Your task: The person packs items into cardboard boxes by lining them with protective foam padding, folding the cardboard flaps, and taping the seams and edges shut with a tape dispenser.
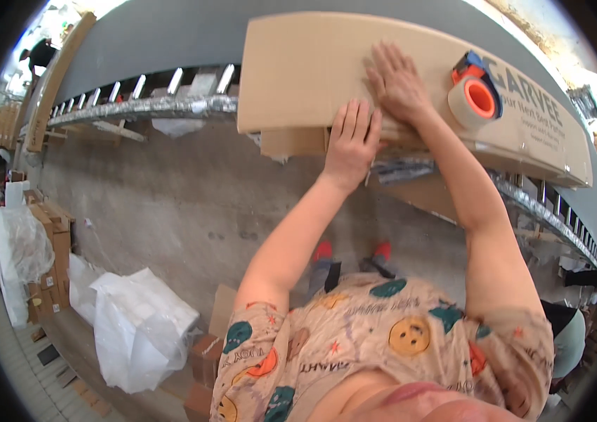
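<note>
The left hand (352, 143) lies flat, fingers together and stretched out, pressing down on the near edge of a large flat brown cardboard box (312, 70); it grips nothing. Just beside it, the right hand (397, 83) is spread palm-down on the top face of the same box, fingers slightly apart, also holding nothing. The two hands nearly touch where the box's flaps meet.

The box rests on a long roller conveyor with silver metal rollers (165, 105), which curves away to the left and runs on to the right under the box. On the box, to the right of the right hand, stands an orange and blue tape dispenser with a roll of pale tape (475, 95).

Below the conveyor lies a grey concrete floor (172, 204). To the lower left sit white plastic bags (140, 327) and stacked brown cartons (52, 260).
</note>
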A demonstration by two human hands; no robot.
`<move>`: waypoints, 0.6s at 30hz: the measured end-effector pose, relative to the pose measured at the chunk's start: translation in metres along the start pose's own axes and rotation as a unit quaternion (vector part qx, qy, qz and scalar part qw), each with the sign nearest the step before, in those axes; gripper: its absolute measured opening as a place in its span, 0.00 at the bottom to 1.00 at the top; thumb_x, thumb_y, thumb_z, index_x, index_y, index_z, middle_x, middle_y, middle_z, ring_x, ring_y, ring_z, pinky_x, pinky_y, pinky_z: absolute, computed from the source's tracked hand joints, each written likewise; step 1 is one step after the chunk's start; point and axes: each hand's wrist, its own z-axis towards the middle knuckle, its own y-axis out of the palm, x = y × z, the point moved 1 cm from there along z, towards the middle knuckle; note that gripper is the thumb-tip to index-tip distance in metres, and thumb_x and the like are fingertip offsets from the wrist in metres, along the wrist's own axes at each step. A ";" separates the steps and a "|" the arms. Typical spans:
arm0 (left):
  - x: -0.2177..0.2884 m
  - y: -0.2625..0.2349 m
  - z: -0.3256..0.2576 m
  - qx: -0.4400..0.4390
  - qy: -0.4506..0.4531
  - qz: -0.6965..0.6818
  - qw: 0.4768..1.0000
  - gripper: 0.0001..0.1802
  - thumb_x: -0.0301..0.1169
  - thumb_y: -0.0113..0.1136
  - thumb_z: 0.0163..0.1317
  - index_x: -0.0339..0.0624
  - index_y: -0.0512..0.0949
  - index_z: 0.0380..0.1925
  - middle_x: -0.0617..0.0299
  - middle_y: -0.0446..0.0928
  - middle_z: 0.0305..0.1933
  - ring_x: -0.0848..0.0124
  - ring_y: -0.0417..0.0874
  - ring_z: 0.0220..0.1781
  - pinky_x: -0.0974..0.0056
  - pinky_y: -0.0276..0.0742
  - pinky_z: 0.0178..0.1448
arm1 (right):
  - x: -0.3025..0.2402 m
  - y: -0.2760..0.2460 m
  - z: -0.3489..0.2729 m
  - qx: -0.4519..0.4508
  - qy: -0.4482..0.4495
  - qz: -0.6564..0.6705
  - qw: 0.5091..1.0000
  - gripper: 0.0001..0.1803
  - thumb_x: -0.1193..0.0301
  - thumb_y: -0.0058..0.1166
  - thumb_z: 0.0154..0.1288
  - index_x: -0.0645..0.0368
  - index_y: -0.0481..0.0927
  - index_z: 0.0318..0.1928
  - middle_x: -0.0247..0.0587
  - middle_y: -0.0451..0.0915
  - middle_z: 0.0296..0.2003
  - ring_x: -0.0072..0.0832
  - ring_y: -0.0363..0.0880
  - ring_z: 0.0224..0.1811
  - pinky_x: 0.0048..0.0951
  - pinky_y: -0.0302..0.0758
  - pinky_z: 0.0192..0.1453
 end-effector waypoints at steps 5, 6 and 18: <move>-0.007 -0.009 -0.012 0.002 -0.026 0.002 1.000 0.34 0.40 0.69 0.46 0.36 0.74 0.53 0.49 0.71 0.59 0.50 0.68 0.64 0.47 0.61 0.68 | -0.011 0.038 0.055 -0.065 0.057 0.116 0.989 0.31 0.54 0.35 0.71 0.61 0.62 0.66 0.51 0.59 0.68 0.44 0.51 0.73 0.41 0.48 0.75; -0.006 -0.008 -0.012 -0.001 -0.029 -0.013 1.000 0.34 0.40 0.68 0.46 0.36 0.74 0.53 0.50 0.71 0.60 0.50 0.68 0.64 0.47 0.62 0.68 | -0.005 0.050 0.070 -0.060 0.097 0.122 0.986 0.30 0.55 0.36 0.71 0.60 0.63 0.66 0.51 0.61 0.67 0.44 0.51 0.73 0.40 0.49 0.75; -0.008 -0.029 -0.008 -0.041 -0.065 0.002 0.997 0.28 0.35 0.70 0.47 0.36 0.78 0.50 0.52 0.77 0.55 0.52 0.73 0.61 0.52 0.67 0.66 | -0.012 0.054 0.139 -0.198 0.119 0.144 0.962 0.30 0.54 0.29 0.71 0.63 0.75 0.56 0.52 0.73 0.58 0.43 0.65 0.65 0.45 0.55 0.72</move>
